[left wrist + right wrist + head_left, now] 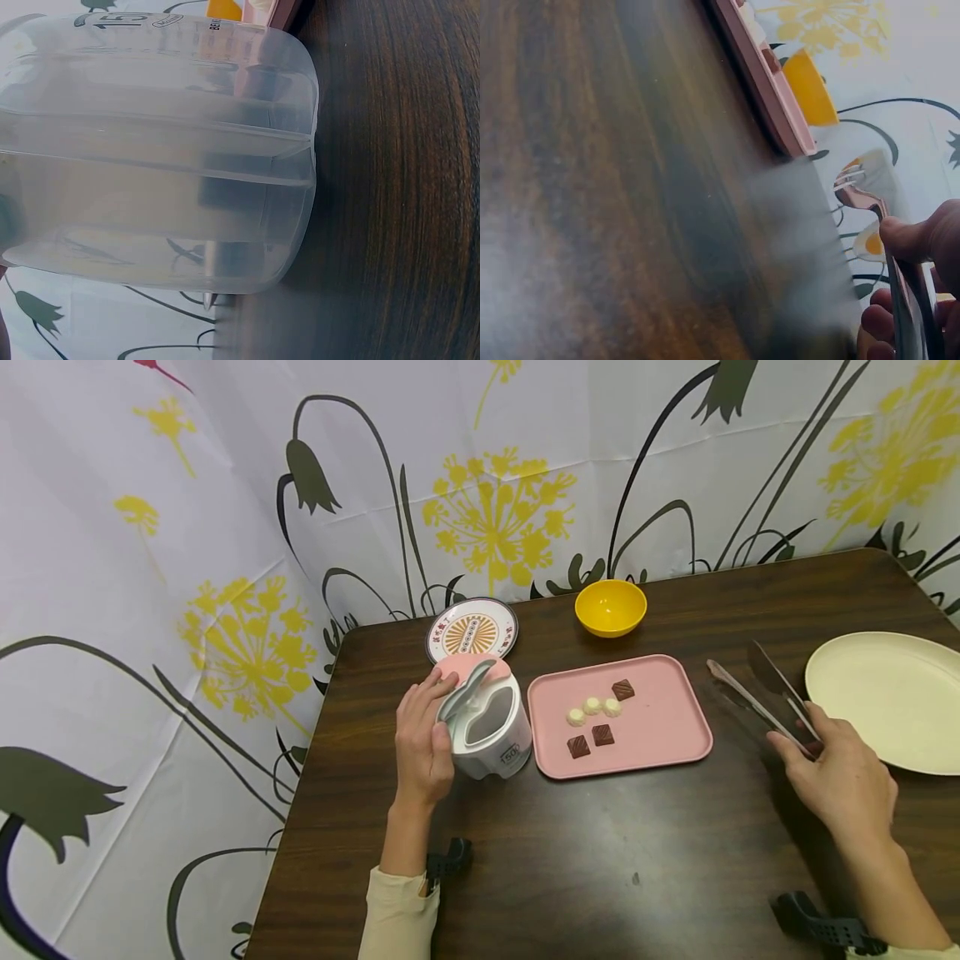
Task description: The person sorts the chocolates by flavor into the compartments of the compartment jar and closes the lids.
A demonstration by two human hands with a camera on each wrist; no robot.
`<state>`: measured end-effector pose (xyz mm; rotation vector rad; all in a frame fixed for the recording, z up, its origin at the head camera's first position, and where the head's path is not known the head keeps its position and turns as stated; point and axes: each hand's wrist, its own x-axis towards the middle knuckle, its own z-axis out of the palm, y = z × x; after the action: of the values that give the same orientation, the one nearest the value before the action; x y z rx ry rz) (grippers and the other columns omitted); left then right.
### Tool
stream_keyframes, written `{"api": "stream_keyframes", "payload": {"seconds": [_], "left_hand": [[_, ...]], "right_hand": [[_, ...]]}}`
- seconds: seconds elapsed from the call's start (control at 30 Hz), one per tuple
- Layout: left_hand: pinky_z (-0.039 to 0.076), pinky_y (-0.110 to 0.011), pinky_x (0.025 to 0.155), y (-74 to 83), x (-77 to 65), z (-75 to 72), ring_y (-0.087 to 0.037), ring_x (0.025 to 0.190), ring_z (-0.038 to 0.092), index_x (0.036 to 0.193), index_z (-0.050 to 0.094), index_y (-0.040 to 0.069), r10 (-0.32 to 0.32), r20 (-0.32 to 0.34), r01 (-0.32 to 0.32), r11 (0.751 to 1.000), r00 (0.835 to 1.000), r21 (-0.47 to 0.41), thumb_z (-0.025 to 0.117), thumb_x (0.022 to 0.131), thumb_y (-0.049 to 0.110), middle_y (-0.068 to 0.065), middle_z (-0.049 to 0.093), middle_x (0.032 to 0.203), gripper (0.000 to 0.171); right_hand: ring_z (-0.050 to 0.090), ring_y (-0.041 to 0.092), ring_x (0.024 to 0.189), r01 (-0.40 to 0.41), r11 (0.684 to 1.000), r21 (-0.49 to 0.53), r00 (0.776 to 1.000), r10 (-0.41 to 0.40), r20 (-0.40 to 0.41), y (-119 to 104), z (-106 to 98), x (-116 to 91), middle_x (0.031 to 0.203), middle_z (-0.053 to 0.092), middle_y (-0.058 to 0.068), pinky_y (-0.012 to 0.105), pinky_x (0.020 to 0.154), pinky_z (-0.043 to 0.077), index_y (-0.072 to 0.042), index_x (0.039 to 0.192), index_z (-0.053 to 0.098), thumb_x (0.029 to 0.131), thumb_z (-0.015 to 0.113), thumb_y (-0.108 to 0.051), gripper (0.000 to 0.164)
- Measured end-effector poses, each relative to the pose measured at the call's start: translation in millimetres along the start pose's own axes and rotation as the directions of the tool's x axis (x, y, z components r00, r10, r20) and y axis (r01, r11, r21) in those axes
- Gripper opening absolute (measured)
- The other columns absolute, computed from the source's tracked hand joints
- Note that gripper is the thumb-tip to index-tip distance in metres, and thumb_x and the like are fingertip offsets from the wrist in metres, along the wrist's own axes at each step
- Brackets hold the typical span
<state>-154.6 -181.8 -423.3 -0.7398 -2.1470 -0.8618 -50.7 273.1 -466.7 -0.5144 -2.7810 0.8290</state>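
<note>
My left hand (423, 739) grips a translucent white canister (513, 739) near its top, with the thumb at the near side and fingers reaching toward the pink lid part (495, 672). A grey lid flap (467, 689) slants up over an opening. The canister's ribbed wall fills much of the left wrist view. My right hand (851, 768) holds metal tongs (738, 689), their arms spread apart, pointing away from me. In the right wrist view one arm ends in fork tines (847, 180), and the thumb lies along it.
Three brown chocolates (603, 735) and three white ones (592, 706) lie on a pink tray (667, 739) between my hands. Behind it stands a yellow bowl (611, 608). A printed plate (498, 622) sits behind the canister; a cream oval plate (900, 693) is at the right.
</note>
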Motion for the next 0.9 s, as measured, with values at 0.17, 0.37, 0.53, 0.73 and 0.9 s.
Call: {"api": "stream_keyframes", "payload": {"seconds": [0.17,0.37,0.53,0.73,0.9], "left_hand": [[0.025,-0.056,0.109,-0.3,1.0,0.2,-0.03,0.131,0.049,0.123,0.066,0.006,0.002,0.0,-0.002,1.0,1.0,0.005,0.025,0.095,0.03,-0.007,0.063,0.131,0.056],[0.025,-0.054,0.11,0.0,0.2,-1.1,-0.029,0.131,0.049,0.123,0.066,0.005,-0.008,0.012,0.008,1.0,1.0,0.005,0.026,0.095,0.03,-0.006,0.062,0.132,0.055],[0.025,-0.055,0.11,-0.1,-3.2,-3.9,-0.03,0.13,0.05,0.122,0.067,0.005,-0.008,0.005,0.008,1.0,1.0,0.005,0.026,0.095,0.031,-0.007,0.063,0.131,0.055],[0.025,-0.056,0.109,-1.4,-3.6,-2.9,-0.031,0.13,0.05,0.123,0.066,0.004,-0.006,0.0,0.006,1.0,1.0,-0.004,0.026,0.095,0.03,-0.007,0.063,0.131,0.055],[0.025,-0.057,0.109,-0.8,-2.3,0.0,-0.03,0.13,0.049,0.123,0.066,0.005,-0.009,0.001,0.009,1.0,1.0,-0.008,0.026,0.095,0.03,-0.007,0.062,0.131,0.055]], "right_hand": [[0.051,0.056,0.1,0.029,1.0,0.005,1.0,-0.029,-0.006,-4,-2,2,0.121,0.053,0.027,0.065,0.066,0.037,-0.009,0.147,0.042,0.092,0.061,-0.046,0.07],[0.053,0.052,0.091,0.073,0.997,0.015,0.997,-0.073,-0.009,-12,0,2,0.11,0.058,0.029,0.062,0.064,0.038,-0.008,0.147,0.043,0.091,0.064,-0.044,0.07],[0.059,0.046,0.087,0.134,0.991,0.022,0.991,-0.133,-0.02,-22,6,1,0.103,0.062,0.024,0.06,0.062,0.039,-0.007,0.143,0.048,0.088,0.069,-0.04,0.067],[0.062,0.04,0.08,0.195,0.981,0.023,0.981,-0.194,-0.026,-34,15,4,0.099,0.065,0.02,0.057,0.059,0.04,-0.006,0.143,0.049,0.085,0.073,-0.038,0.07],[0.061,0.034,0.075,0.242,0.97,0.029,0.97,-0.242,-0.013,-45,22,9,0.098,0.066,0.017,0.051,0.055,0.04,-0.003,0.139,0.053,0.084,0.075,-0.036,0.068]]}}
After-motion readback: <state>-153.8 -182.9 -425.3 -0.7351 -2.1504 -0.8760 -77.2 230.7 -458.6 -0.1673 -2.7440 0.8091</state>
